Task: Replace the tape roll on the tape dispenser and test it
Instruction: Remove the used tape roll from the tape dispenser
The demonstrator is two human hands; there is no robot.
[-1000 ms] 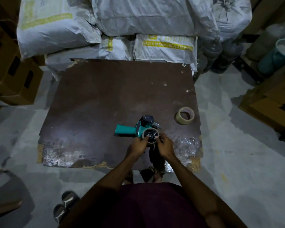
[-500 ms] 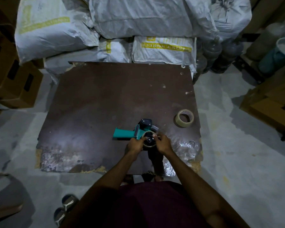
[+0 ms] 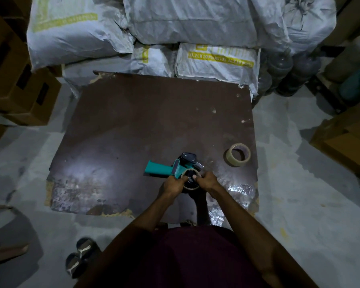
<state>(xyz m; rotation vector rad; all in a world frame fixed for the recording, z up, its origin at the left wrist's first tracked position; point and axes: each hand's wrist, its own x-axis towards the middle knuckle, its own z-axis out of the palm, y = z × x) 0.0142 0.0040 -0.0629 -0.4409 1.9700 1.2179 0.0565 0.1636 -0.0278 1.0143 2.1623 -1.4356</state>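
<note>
Nearest, both hands close on the thin tape roll [image 3: 190,180] seated on the dispenser's hub: the left hand [image 3: 173,185] pinches its rim at 9 o'clock, the right hand [image 3: 208,180] at 3 o'clock. Just beyond, the teal tape dispenser [image 3: 164,169] lies on the brown table [image 3: 133,121], handle pointing to 9 o'clock. Farther, toward 2 o'clock, a spare tape roll [image 3: 238,154] lies near the table's edge.

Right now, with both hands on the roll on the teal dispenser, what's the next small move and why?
Probably pull the nearly empty roll straight off the hub. The left hand and right hand already pinch its rim from both sides, the tape dispenser lies flat on the table, and a fuller tape roll waits to the right.
</note>
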